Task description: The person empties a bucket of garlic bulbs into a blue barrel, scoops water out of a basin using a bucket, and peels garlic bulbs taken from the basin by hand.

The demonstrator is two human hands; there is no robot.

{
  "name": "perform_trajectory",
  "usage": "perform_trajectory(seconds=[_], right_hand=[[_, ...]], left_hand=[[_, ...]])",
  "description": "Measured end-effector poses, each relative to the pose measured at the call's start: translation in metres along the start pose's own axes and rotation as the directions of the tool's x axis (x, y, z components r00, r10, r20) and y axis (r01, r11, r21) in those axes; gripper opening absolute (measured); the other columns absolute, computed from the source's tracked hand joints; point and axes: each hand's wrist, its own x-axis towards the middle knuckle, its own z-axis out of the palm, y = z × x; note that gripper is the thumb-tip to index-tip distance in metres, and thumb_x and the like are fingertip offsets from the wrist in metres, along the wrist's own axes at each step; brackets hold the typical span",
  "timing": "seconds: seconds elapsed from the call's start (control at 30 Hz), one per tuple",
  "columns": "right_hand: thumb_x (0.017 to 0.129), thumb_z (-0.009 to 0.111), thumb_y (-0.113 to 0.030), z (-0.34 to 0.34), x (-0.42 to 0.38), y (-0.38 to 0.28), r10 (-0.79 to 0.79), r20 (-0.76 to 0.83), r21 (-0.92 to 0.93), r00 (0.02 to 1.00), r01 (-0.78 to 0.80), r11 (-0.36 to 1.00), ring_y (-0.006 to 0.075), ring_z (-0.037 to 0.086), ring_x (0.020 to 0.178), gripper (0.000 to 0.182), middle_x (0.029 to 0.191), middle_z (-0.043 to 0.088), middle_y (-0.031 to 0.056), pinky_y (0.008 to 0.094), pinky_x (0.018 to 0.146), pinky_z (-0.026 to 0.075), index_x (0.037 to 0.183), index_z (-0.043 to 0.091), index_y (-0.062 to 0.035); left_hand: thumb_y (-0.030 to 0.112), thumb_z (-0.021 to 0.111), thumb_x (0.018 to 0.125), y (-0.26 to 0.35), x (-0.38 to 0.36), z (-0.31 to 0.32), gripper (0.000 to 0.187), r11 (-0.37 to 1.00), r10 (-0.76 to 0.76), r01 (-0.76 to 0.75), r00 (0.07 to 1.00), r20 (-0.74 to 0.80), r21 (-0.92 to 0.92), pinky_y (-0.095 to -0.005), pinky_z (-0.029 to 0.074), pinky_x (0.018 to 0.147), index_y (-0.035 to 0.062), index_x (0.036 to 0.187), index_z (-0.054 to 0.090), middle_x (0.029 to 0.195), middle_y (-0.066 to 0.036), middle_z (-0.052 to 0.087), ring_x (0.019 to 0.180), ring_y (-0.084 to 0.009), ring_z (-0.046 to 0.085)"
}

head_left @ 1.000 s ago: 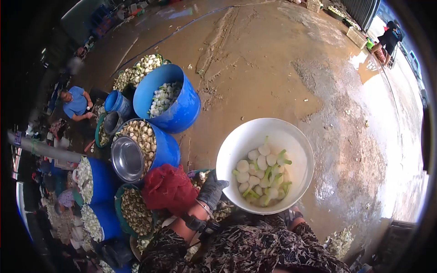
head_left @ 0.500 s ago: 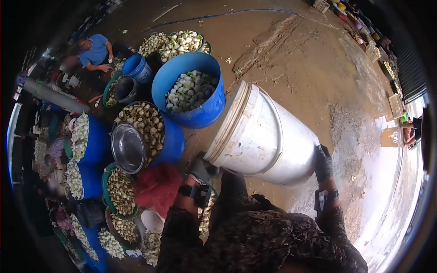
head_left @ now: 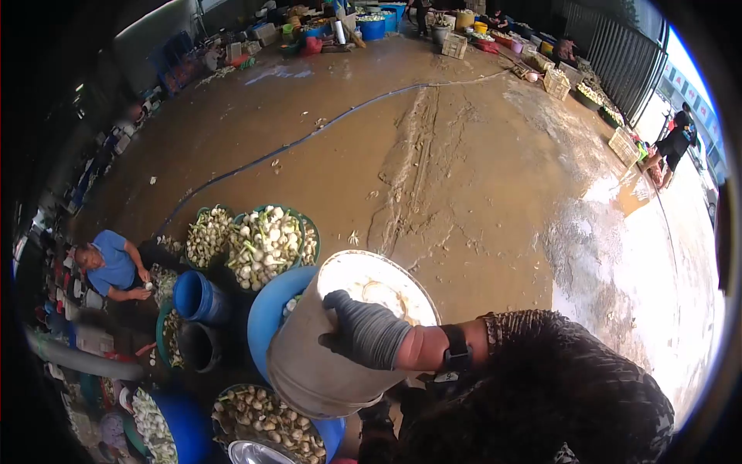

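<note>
A white bucket [head_left: 332, 371] is tipped steeply, its stained round base facing up and its mouth turned down. My right hand [head_left: 363, 329], in a grey glove, grips the bucket's side close to the base. Low by the rim, my left hand [head_left: 376, 411] is a dark gloved shape against the bucket, its fingers mostly hidden. Behind the bucket is a blue tub [head_left: 267, 321], largely covered by it, with a little pale garlic showing inside. Whether anything is coming out of the bucket is hidden from me.
Garlic bulbs fill baskets [head_left: 267, 247] beyond the tub and another tub [head_left: 270, 425] nearer me. A blue bucket [head_left: 199, 298] and a dark bucket [head_left: 199, 346] stand left. A seated person [head_left: 116, 267] handles garlic. A hose [head_left: 309, 138] crosses the wet, muddy floor.
The white bucket has gone from lying sideways to base-up by the blue tub. My right hand has swung up and left with it. The view has tilted up toward the far yard.
</note>
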Motion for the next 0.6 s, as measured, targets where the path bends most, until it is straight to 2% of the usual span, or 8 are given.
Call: perform_trajectory(seconds=[0.13,0.3,0.33,0.4,0.43,0.47,0.53,0.6], right_hand=[[0.083,0.065,-0.026,-0.011,0.075,-0.014,0.002,0.372,0.058,0.928,-0.025,0.998,0.0403,0.062,0.087,0.049,0.096,0.061,0.0240,0.0449,0.075,0.050,0.117,0.044,0.0015],[0.082,0.065,-0.024,-0.040,0.157,0.039,-0.314,0.247,0.337,0.917,0.223,0.915,0.0409,0.062,0.090,0.052,0.098,0.061,0.0240,0.0447,0.077,0.051,0.121,0.043,0.0027],[0.082,0.065,-0.024,-0.044,0.170,0.055,-0.319,0.226,0.339,0.920,0.232,0.912,0.0409,0.062,0.090,0.052,0.098,0.061,0.0240,0.0447,0.077,0.051,0.121,0.043,0.0027],[0.082,0.064,-0.023,-0.091,0.218,0.087,-0.486,0.146,0.182,0.862,0.460,0.869,0.0402,0.062,0.092,0.054,0.097,0.061,0.0247,0.0437,0.080,0.051,0.124,0.043,0.0034],[0.084,0.064,-0.024,-0.132,0.238,0.097,-0.349,0.300,0.231,0.888,0.287,0.930,0.0351,0.062,0.094,0.050,0.096,0.062,0.0202,0.0419,0.080,0.051,0.124,0.045,0.0006],[0.084,0.064,-0.024,-0.156,0.264,0.114,-0.340,0.275,0.239,0.899,0.279,0.930,0.0351,0.062,0.094,0.050,0.096,0.062,0.0202,0.0419,0.080,0.051,0.124,0.045,0.0006],[0.080,0.068,-0.021,-0.190,0.311,0.173,-0.311,0.349,0.410,0.884,0.154,0.899,0.0315,0.054,0.111,0.053,0.116,0.057,0.0183,0.0400,0.095,0.043,0.125,0.047,-0.0031],[0.080,0.067,-0.018,-0.241,0.365,0.224,-0.318,0.307,0.392,0.897,0.186,0.901,0.0307,0.055,0.109,0.050,0.117,0.058,0.0162,0.0370,0.093,0.044,0.125,0.048,-0.0049]], left_hand=[[0.026,0.048,0.095,0.066,0.062,0.014,0.047,0.997,-0.050,0.050,0.999,0.000,0.057,-0.0399,0.042,0.100,-0.0028,0.132,0.042,0.130,-0.019,0.051,0.120,-0.0274,0.049],[0.025,0.049,0.094,0.137,0.156,0.089,0.047,0.993,-0.061,0.065,0.997,-0.039,0.096,-0.0400,0.044,0.099,-0.0040,0.131,0.043,0.129,-0.019,0.052,0.118,-0.0279,0.050],[0.024,0.049,0.094,0.150,0.175,0.112,0.047,0.993,-0.055,0.060,0.997,-0.050,0.104,-0.0400,0.044,0.098,-0.0042,0.131,0.043,0.129,-0.019,0.052,0.118,-0.0280,0.051],[0.024,0.049,0.094,0.180,0.212,0.160,0.046,0.993,-0.056,0.062,0.997,-0.055,0.100,-0.0400,0.045,0.098,-0.0047,0.130,0.043,0.129,-0.019,0.052,0.118,-0.0283,0.051],[0.023,0.049,0.094,0.194,0.228,0.180,0.046,0.992,-0.060,0.066,0.996,-0.061,0.107,-0.0400,0.045,0.098,-0.0050,0.130,0.043,0.129,-0.019,0.053,0.118,-0.0284,0.051],[0.023,0.049,0.094,0.211,0.242,0.199,0.046,0.992,-0.063,0.069,0.996,-0.062,0.104,-0.0401,0.045,0.097,-0.0052,0.130,0.043,0.128,-0.019,0.053,0.117,-0.0285,0.052],[0.022,0.050,0.094,0.241,0.267,0.234,0.046,0.994,-0.076,0.082,0.995,-0.068,0.078,-0.0401,0.046,0.097,-0.0057,0.130,0.043,0.128,-0.020,0.053,0.117,-0.0287,0.052],[0.022,0.050,0.094,0.270,0.300,0.263,0.046,0.995,-0.087,0.090,0.993,-0.077,0.035,-0.0401,0.046,0.096,-0.0062,0.129,0.044,0.128,-0.020,0.054,0.116,-0.0289,0.052]])
